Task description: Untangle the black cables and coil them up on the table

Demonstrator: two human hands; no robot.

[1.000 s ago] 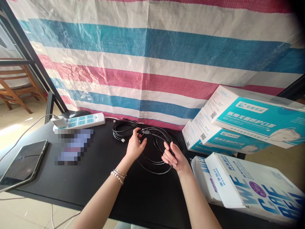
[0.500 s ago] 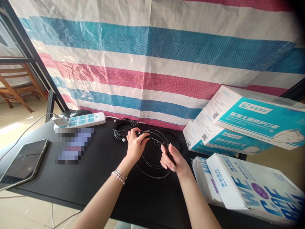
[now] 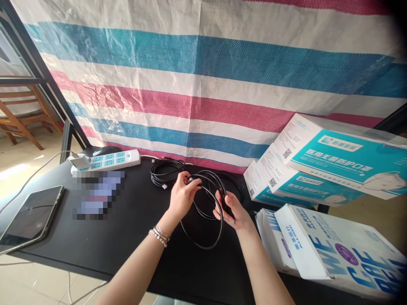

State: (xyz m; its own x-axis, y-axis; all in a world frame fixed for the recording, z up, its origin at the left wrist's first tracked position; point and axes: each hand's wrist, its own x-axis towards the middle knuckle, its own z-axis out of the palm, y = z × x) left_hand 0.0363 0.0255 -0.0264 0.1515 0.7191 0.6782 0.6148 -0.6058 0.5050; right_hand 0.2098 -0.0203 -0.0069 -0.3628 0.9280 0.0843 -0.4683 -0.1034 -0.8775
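A black cable point(image 3: 219, 231) runs in loose loops between my two hands, above the dark desk point(image 3: 127, 245). My left hand point(image 3: 185, 192) pinches the cable between thumb and fingers at the left side of the loops. The loops' right side is gripped by my right hand point(image 3: 232, 209), its fingers curled round the strands. One large loop hangs down below both hands. Behind my left hand lies a coiled black cable point(image 3: 159, 173) with light-coloured plugs. Another black coil point(image 3: 238, 186) rests behind my right hand, partly hidden by the held loops.
A white power strip point(image 3: 127, 159) with a plugged-in adapter point(image 3: 79, 162) lies at the back left, a dark mouse point(image 3: 106, 150) behind it. A tablet point(image 3: 32, 216) sits at the left edge. Stacked mask boxes point(image 3: 349, 156) and white cartons point(image 3: 343, 250) stand on the right. A striped sheet point(image 3: 190, 84) hangs behind.
The loop of cable below my hands has dropped lower and swung nearer to me. Both hands keep their hold on the cable and have hardly shifted.
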